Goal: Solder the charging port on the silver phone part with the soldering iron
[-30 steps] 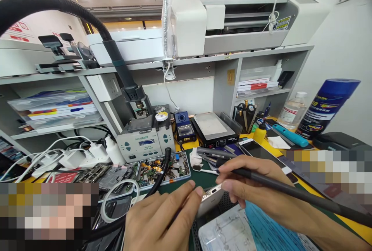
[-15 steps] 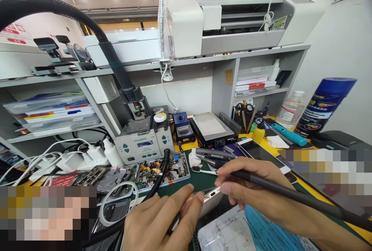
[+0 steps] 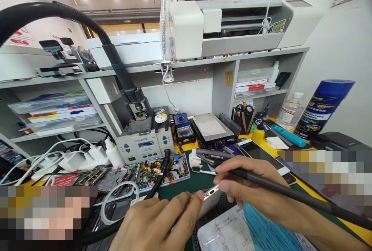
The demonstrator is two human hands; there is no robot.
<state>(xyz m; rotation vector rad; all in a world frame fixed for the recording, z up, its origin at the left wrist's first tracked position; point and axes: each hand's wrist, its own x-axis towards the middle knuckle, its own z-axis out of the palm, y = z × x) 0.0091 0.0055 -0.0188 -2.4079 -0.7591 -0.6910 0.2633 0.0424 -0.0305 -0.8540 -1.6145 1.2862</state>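
A silver phone (image 3: 209,201) is tilted up on its edge between my hands, its port end facing up. My left hand (image 3: 159,220) is closed on the phone's left side, thumb and forefinger near the port end. My right hand (image 3: 252,189) pinches the phone's upper right corner, and a black cable (image 3: 279,189) runs beneath its fingers and over the forearm. Below the phone lies a whitish worn plate (image 3: 225,229), with a blue striped sheet (image 3: 267,227) beside it.
Behind my hands are a tray of small circuit parts (image 3: 177,169), a grey rework station (image 3: 141,144), a black heating plate (image 3: 215,127) and a white phone (image 3: 263,156). A thick black hose (image 3: 161,173) curves past my left hand. A blue spray can (image 3: 324,107) stands at right.
My left hand has shifted slightly left and down, and the dark tool-like item seen under its fingers no longer shows. The phone has moved slightly left.
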